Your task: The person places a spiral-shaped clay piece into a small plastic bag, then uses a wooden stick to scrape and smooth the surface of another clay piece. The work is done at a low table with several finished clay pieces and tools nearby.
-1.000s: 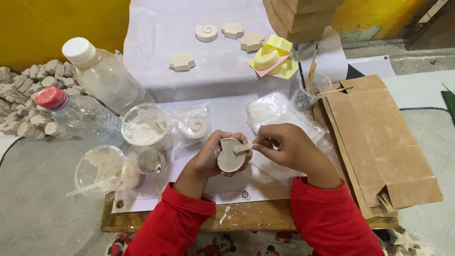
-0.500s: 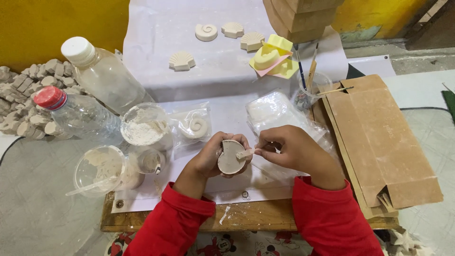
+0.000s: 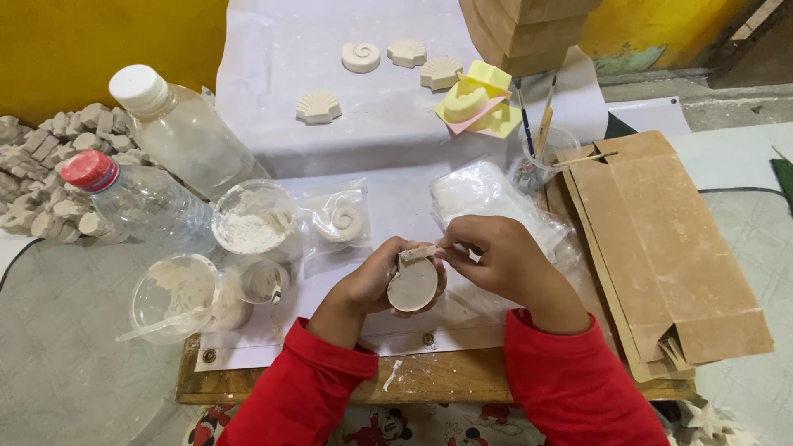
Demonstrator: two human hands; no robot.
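Over the white paper sheet (image 3: 388,215) on the table, the left hand (image 3: 376,285) has its grip closed around a small plaster cast (image 3: 412,285), round and flat on its pale, matt underside. The right hand (image 3: 496,260) pinches its fingertips together on a thin tool at the cast's upper edge; the tool is too small to tell apart. Both sleeves are red.

Just beyond the hands lies a clear plastic bag (image 3: 339,223) with a white spiral shell cast inside, and a second crumpled clear bag (image 3: 487,198) lies to the right. To the left stand a clear cup of white powder (image 3: 252,223), a clear cup with a stirring stick (image 3: 178,293), a smaller cup (image 3: 264,281), a red-capped plastic bottle (image 3: 136,202) and a white-capped plastic bottle (image 3: 186,132). A heap of rough stone-like chunks (image 3: 41,173) lies at the far left.

Farther back, four white shell casts (image 3: 318,106) rest on the paper near yellow moulds (image 3: 475,103). A glass with brushes (image 3: 537,153) stands beside a flattened brown cardboard box (image 3: 661,248).
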